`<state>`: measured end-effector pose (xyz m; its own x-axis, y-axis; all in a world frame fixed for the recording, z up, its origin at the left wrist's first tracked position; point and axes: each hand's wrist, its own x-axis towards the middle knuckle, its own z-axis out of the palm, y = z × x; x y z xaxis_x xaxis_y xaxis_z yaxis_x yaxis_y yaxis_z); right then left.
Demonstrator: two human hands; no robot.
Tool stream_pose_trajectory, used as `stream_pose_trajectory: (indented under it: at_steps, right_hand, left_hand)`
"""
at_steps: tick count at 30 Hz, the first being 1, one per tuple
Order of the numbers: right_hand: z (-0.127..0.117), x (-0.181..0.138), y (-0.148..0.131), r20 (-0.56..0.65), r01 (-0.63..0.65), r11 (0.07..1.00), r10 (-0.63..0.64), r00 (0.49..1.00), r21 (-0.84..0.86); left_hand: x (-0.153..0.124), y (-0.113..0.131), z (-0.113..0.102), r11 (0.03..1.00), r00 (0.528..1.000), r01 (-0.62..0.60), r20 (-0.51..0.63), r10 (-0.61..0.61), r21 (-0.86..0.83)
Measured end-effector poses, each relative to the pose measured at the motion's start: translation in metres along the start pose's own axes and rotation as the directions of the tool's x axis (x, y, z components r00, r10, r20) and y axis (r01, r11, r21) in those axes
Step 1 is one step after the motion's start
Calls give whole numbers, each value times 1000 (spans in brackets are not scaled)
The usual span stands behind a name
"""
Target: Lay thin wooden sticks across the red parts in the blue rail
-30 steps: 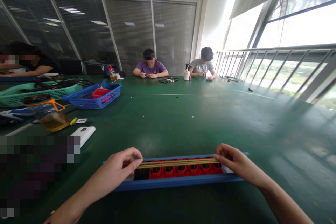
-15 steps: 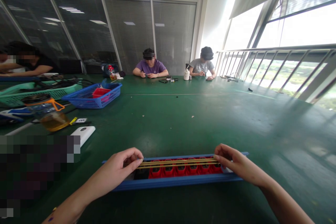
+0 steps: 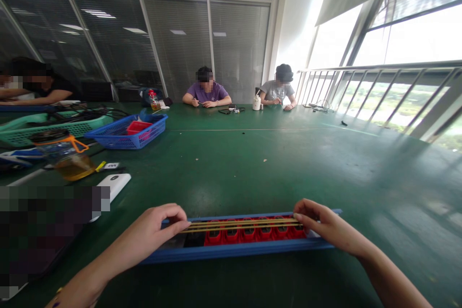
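Observation:
Several thin tan sticks (image 3: 241, 224) run lengthwise above a long, shallow blue tray (image 3: 234, 249). At their left end, the thumb and fingertips of my left hand (image 3: 159, 226) pinch them. My right hand (image 3: 317, 221) is closed on the opposite end, over the tray's right side. Red square cups (image 3: 249, 235) with dark centres sit in a row in the tray beneath the sticks. To the left of the cups lies a black piece (image 3: 194, 239), partly covered. The fingers of both hands hide the stick ends.
On the left stand a blue basket (image 3: 126, 139) with a red container (image 3: 139, 127), a green basket (image 3: 72, 127) and a jar of amber liquid (image 3: 74, 163). A white device (image 3: 115, 183) lies nearer. Two people sit across the green table (image 3: 234, 163); another is at far left.
My left hand has shifted slightly left along the sticks, still pinched. The right hand, sticks and tray look nearly unchanged.

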<state>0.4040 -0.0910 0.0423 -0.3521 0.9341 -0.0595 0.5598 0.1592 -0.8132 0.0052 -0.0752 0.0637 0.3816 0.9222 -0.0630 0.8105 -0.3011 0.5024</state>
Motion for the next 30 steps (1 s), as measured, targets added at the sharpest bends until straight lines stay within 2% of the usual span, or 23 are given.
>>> stream_pose_trajectory:
  at_steps: [5, 9, 12, 15, 19, 23, 26, 30]
  right_hand:
    - [-1, 0, -2, 6, -8, 1000, 8, 1000, 3]
    - [-1, -1, -4, 12, -11, 1000, 11, 1000, 16]
    - [-2, -1, -5, 18, -11, 1000, 11, 1000, 24]
    - [-2, -1, -5, 24, -11, 1000, 11, 1000, 19]
    - [-2, 0, -5, 27, -15, 1000, 15, 1000, 0]
    - [-2, 0, -5, 36, -7, 1000, 7, 999, 14]
    - [-3, 0, -4, 44, -3, 1000, 1, 999, 28]
    - [-4, -1, -3, 54, -4, 999, 2, 999, 32]
  left_hand:
    - [-1, -14, -10, 976, 981, -107, -138, 134, 190]
    - [-6, -23, -20, 908, 930, -213, -210, 302, 361]
    - [-12, -27, -25, 874, 901, -240, -239, 363, 422]
    - [-17, -35, -31, 853, 862, -216, -317, 395, 474]
    - [-18, -48, -39, 811, 777, -131, -450, 441, 570]
    - [-18, -51, -43, 751, 713, -146, -457, 531, 645]
    - [-20, -51, -45, 747, 694, -125, -481, 536, 653]
    - [-23, -61, -47, 809, 692, 12, -589, 418, 588]
